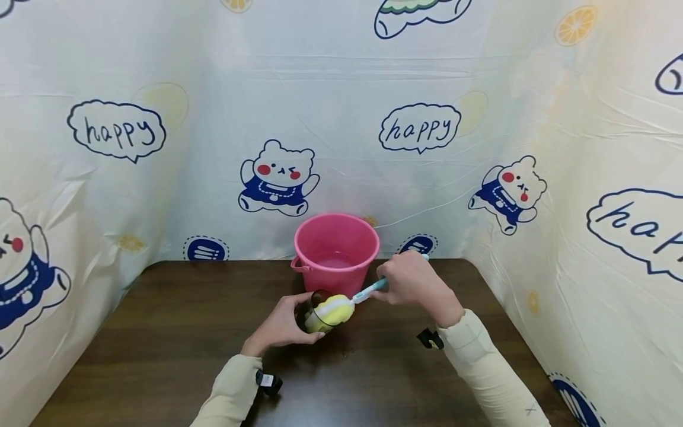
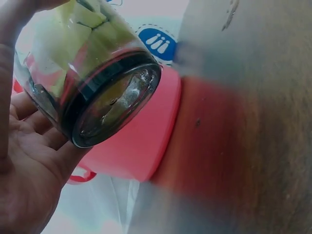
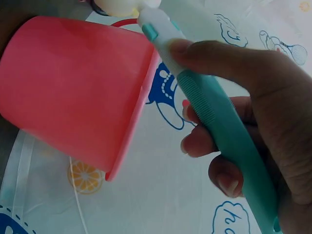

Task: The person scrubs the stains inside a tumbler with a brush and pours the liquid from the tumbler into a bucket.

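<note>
Head view: left fingers (image 1: pixel 300 298) grip a glass (image 1: pixel 313 321), right fingers (image 1: pixel 389 295) a brush (image 1: pixel 343 309); the backdrop (image 1: pixel 336 101) reads "happy".

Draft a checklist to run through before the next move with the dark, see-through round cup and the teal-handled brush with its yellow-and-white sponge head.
1. Left hand gripping the cup: ok.
2. Right hand holding the teal handle: ok.
3. Sponge head fully inside the cup: not ok, part sticks out.
4. Sponge head touching the cup's bottom: cannot tell.
5. Pink round bucket upright on the dark brown wooden table: ok.
</note>
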Action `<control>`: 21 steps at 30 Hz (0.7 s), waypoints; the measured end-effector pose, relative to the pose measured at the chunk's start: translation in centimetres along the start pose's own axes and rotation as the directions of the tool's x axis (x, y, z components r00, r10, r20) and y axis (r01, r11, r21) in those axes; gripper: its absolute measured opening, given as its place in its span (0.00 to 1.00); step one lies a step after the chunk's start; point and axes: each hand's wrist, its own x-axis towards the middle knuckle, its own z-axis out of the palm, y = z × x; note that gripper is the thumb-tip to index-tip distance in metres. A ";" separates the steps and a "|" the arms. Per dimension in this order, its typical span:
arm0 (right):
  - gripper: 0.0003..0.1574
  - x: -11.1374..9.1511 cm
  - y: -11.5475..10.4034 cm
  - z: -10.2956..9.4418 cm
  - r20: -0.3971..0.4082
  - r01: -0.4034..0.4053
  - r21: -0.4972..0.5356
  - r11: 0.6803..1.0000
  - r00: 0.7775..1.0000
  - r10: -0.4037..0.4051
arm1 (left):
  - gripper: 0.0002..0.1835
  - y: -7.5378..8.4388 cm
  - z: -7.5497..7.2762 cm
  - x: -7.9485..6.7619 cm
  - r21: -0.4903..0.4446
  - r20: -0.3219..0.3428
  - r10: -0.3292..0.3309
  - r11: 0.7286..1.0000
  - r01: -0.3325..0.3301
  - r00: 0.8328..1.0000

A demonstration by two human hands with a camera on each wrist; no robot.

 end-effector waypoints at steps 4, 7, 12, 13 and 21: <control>0.35 0.1 -0.1 -0.1 -0.030 0.016 0.013 1.000 0.999 -0.016 | 0.36 -0.1 0.4 -0.1 -0.002 0.009 -0.014 1.000 0.014 1.000; 0.38 0.3 -0.2 -0.1 -0.084 0.011 -0.009 1.000 0.996 -0.012 | 0.38 -0.1 0.7 -0.3 0.012 0.011 -0.045 0.999 0.045 0.999; 0.39 0.5 -0.6 -0.2 -0.083 -0.042 -0.038 0.998 0.996 0.039 | 0.40 0.0 0.7 -0.6 0.023 0.009 -0.059 0.998 0.059 0.998; 0.38 0.4 -0.7 -0.2 -0.067 -0.053 -0.038 0.998 0.996 0.051 | 0.41 -0.1 0.6 -0.6 0.025 0.004 -0.056 0.998 0.056 0.998; 0.30 0.1 -1.5 -1.2 0.079 -0.093 -0.002 0.996 0.993 0.093 | 0.39 -0.2 0.0 -0.5 0.019 -0.020 -0.006 1.000 0.006 1.000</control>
